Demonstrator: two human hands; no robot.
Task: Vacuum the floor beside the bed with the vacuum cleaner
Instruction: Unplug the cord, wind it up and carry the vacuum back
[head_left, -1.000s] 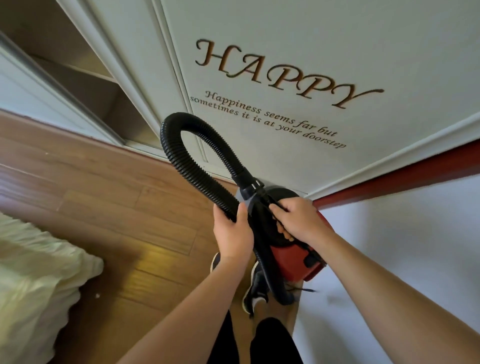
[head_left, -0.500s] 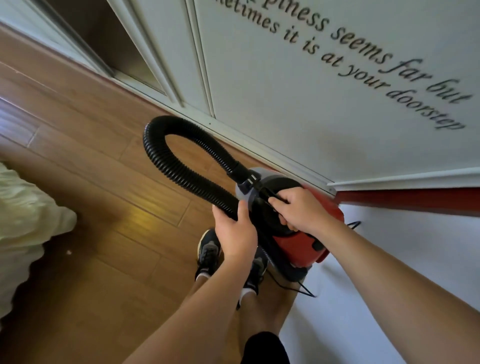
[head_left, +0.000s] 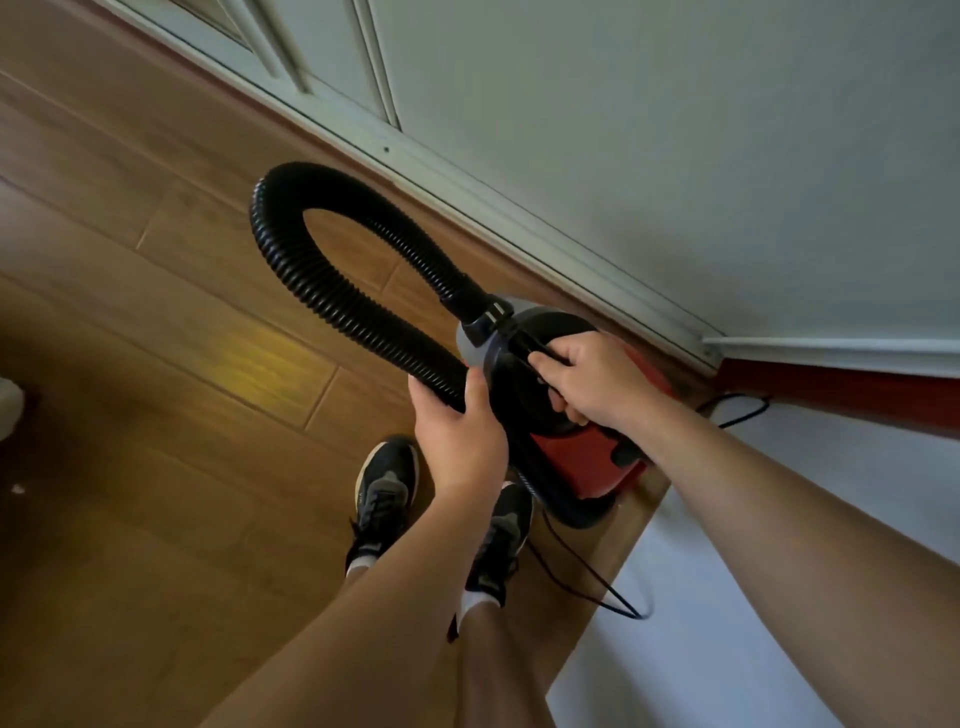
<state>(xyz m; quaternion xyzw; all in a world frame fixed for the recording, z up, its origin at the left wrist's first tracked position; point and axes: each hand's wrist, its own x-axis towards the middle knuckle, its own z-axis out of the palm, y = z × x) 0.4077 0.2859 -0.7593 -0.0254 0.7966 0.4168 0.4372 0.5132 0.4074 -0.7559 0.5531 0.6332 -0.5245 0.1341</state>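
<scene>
1. Hands first: your left hand (head_left: 460, 441) grips the hose (head_left: 311, 280), and your right hand (head_left: 592, 379) is curled round the handle on top of the vacuum (head_left: 587, 457). They're close together.
2. Vacuum is red and black, just right of your shoes (head_left: 387, 483), near the door (head_left: 675, 130). Can't tell if it touches the floor (head_left: 156, 312).
3. Hose loops up and left over the wood.
4. Cord (head_left: 582, 571) trails by your right shoe.

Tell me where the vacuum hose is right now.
In the head view it sits centre-left: the black ribbed hose loops above the wooden floor, from the red vacuum cleaner in the right hand round to the left hand gripping it.
</scene>
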